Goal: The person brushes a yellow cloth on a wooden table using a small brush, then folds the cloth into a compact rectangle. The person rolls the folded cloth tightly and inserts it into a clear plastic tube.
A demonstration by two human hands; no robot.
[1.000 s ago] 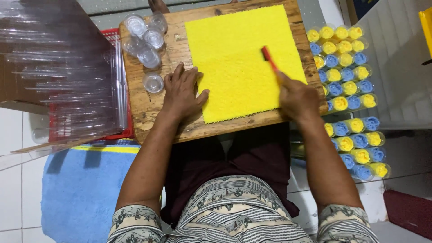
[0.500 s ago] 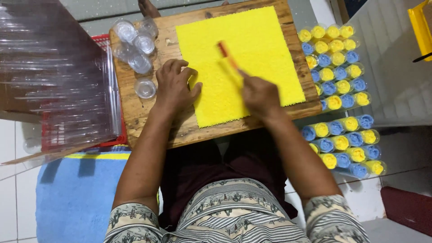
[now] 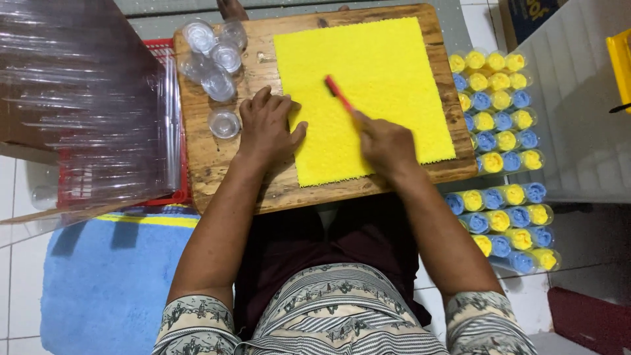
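Note:
A yellow textured sheet (image 3: 368, 85) lies flat on a wooden board (image 3: 217, 154) across my lap. My right hand (image 3: 388, 144) grips a thin red-orange stick (image 3: 338, 93) whose tip rests on the sheet near its middle. My left hand (image 3: 266, 125) lies flat with fingers spread on the board, its thumb pressing the sheet's left edge. A single clear plastic cup (image 3: 224, 123) sits just left of that hand, and a cluster of clear cups (image 3: 210, 56) stands at the board's far left corner.
A tall stack of clear plastic containers (image 3: 79, 105) fills the left, over a red crate (image 3: 158, 197). Rows of cups filled with yellow and blue material (image 3: 499, 131) lie on the floor to the right. A blue mat (image 3: 105, 276) lies at lower left.
My right hand has swept the stick leftward across the yellow sheet, from its right edge to near its middle. My left hand has stayed pressed at the sheet's left edge.

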